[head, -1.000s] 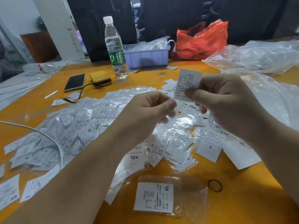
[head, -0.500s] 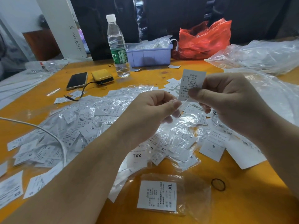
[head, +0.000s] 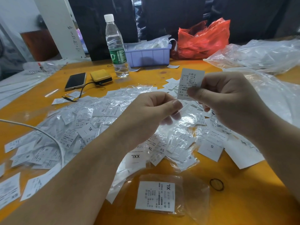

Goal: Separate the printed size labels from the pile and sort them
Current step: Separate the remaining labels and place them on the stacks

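Head view, near to far: one bagged XL label is lying flat closest to me, one black rubber band just right of it on the bench. Both hands are hovering over the pile, close together but not touching. My right hand is pinching one printed label by its lower edge, long axis upright, print facing me. My left hand is pinching something thin and clear just left of and below it; I'm reading it as that label's sleeve, can't confirm. Label is nearer the right hand, so I'm judging the right will place it. Loose labels: too many to count. Farther back: one phone, one yellow case, one water bottle, one purple tray, one red bag.
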Demonstrator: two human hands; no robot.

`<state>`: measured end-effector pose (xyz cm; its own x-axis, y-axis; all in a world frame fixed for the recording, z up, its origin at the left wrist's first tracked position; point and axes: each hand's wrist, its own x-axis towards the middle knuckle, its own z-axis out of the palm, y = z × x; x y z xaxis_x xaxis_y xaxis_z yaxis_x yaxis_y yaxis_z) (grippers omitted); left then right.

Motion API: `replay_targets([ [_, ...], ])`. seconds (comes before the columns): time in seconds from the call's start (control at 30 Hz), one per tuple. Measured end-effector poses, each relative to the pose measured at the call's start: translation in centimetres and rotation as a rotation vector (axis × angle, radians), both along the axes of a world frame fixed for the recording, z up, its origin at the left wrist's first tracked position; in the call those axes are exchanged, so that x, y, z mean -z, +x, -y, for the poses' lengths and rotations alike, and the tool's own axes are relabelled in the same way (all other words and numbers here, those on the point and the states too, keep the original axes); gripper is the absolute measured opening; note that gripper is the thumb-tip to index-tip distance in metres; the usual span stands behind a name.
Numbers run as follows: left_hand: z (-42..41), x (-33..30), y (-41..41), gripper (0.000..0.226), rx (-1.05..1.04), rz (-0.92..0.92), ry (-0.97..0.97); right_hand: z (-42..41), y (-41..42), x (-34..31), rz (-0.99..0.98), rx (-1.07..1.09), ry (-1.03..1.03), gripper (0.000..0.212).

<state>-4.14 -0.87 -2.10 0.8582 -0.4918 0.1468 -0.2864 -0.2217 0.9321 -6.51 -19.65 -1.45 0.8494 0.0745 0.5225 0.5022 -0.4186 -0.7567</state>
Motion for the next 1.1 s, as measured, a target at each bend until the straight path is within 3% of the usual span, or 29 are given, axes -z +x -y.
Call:
replay_targets([
  [0.77,-0.03,-0.16,-0.3,0.008,-0.01,0.039,-0.036,0.12,-0.17,-0.19,-0.071,-0.01,0.022,0.016],
  [0.97,0.1,-0.23,-0.38,0.023,-0.007,0.028,-0.052,0.16,-0.15,-0.24,-0.093,-0.007,0.016,0.012],
  [1.1,0.14,-0.16,-0.3,0.015,-0.011,0.029,-0.027,0.19,-0.26,-0.3,-0.104,-0.016,0.031,0.012],
])
